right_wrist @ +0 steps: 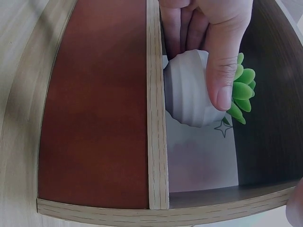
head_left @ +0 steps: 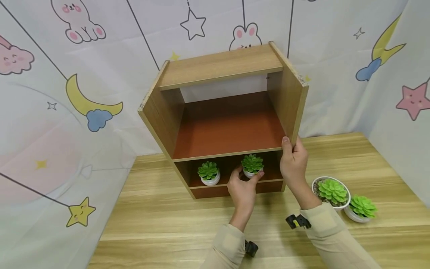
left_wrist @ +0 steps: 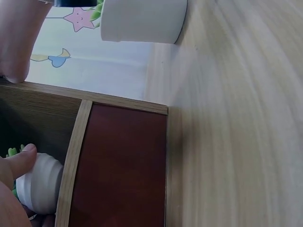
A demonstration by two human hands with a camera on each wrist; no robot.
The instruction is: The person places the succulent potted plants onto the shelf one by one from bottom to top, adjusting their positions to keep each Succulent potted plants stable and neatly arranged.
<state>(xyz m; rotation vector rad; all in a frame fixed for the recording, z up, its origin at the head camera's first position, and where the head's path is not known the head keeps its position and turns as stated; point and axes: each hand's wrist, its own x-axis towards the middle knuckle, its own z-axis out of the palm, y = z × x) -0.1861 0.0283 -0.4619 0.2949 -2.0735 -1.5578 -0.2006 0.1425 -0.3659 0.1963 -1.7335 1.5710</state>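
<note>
My left hand [head_left: 242, 191] pinches the white ribbed pot of a small green succulent [head_left: 252, 163] between thumb and fingers. The pot is at the front edge of the low compartment of a wooden shelf unit [head_left: 225, 153], right of centre. In the right wrist view, the thumb lies along the side of the white pot [right_wrist: 189, 90]. My right hand [head_left: 294, 164] grips the front edge of the unit's right side panel [head_left: 293, 101], thumb on the front. Another potted succulent [head_left: 209, 172] sits in the same compartment, to the left.
On the table [head_left: 144, 224], right of the unit, stand a larger white pot with a succulent [head_left: 332, 191] and a small potted succulent [head_left: 361, 207], side by side. A patterned curtain [head_left: 127, 67] hangs behind and at both sides. The wide upper compartment [head_left: 228, 123] has a red-brown floor.
</note>
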